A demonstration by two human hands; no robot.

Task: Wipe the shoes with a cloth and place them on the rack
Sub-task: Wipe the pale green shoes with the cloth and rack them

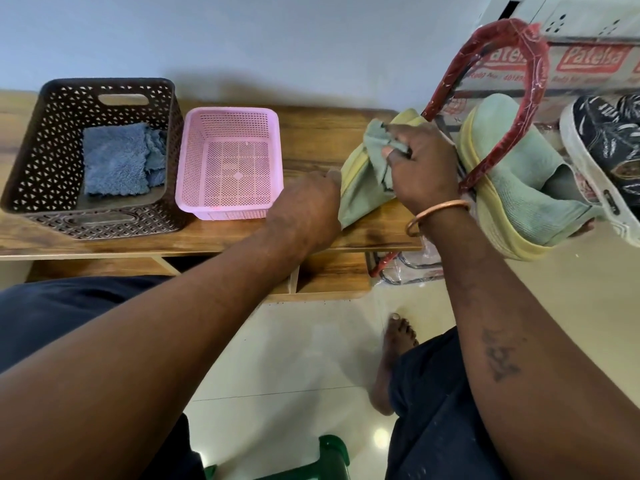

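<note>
We hold a pale green knit shoe with a yellow sole (360, 183) on the wooden desk (311, 133), our left hand (308, 206) steadying its near end, fingers hidden so we cannot tell their grip. Our right hand (420, 168) has its fingers clamped on a grey-green cloth (377, 140) pressed to the shoe. Right of those fingers, the matching shoe (512, 174) sits on the red-wrapped metal rack (533, 84). Left lie a pink plastic basket (228, 164) and a brown basket (93, 157).
</note>
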